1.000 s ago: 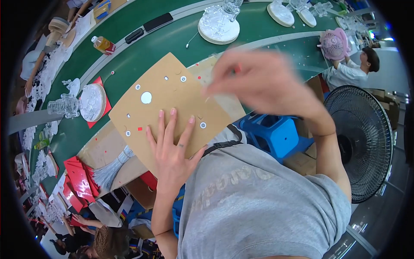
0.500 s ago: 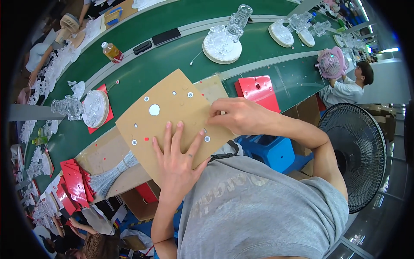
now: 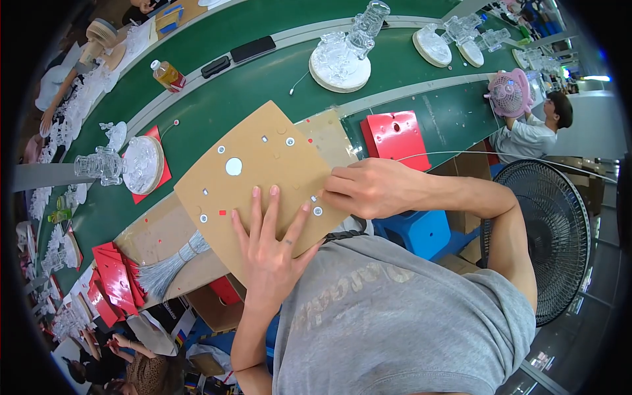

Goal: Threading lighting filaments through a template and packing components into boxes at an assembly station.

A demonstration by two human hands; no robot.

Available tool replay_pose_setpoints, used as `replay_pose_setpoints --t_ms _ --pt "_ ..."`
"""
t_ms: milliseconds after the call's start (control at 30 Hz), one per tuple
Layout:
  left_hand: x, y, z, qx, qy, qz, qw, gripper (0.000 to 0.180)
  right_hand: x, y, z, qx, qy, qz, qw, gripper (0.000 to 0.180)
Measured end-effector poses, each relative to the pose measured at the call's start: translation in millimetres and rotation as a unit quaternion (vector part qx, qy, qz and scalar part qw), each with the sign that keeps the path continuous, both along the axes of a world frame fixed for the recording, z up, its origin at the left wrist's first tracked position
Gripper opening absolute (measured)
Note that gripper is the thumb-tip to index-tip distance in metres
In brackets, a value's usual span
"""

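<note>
A tan board [image 3: 253, 174] with a round hole, small slots and metal eyelets lies tilted in front of me, its lower edge near my shirt. My left hand [image 3: 268, 253] rests on the board, palm down with fingers spread. At its right edge, beside a small slot and an eyelet, my right hand [image 3: 365, 187] has its fingers pinched together. A thin pale wire [image 3: 474, 152] stretches from behind that hand far to the right; its end in the fingers is hidden.
On the green bench [image 3: 217, 108] stand clear plastic pieces on round white bases [image 3: 340, 66]. A red box-like stack [image 3: 397, 138] sits right of the board, a bundle of grey wires [image 3: 172, 264] left. A large black fan [image 3: 543, 243] and blue stool [image 3: 421, 234] stand at right.
My right hand has shifted slightly down and right along the board's edge. The long wire now shows, trailing to the right. My left hand stays flat on the board.
</note>
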State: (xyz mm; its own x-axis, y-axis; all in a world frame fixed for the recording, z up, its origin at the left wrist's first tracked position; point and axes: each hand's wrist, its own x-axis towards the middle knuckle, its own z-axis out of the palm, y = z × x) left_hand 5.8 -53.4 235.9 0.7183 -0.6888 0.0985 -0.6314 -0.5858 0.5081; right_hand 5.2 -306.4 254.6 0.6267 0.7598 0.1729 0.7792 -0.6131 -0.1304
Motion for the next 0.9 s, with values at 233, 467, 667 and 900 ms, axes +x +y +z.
replay_pose_setpoints --t_ms 233,467,667,900 --pt "1 3 -1 0.005 -0.008 -0.002 1.0 0.076 3 4 9 -0.062 -0.006 0.037 0.997 0.032" --pt "1 0 -1 -0.004 -0.002 0.004 1.0 0.071 -4 16 16 -0.063 0.019 0.015 0.998 0.029" --pt "2 -2 2 0.004 -0.009 0.007 1.0 0.071 -5 18 15 -0.09 0.032 0.029 0.995 0.027" --pt "2 -1 1 -0.002 -0.014 0.015 1.0 0.071 7 4 7 -0.001 0.031 0.009 0.999 0.025"
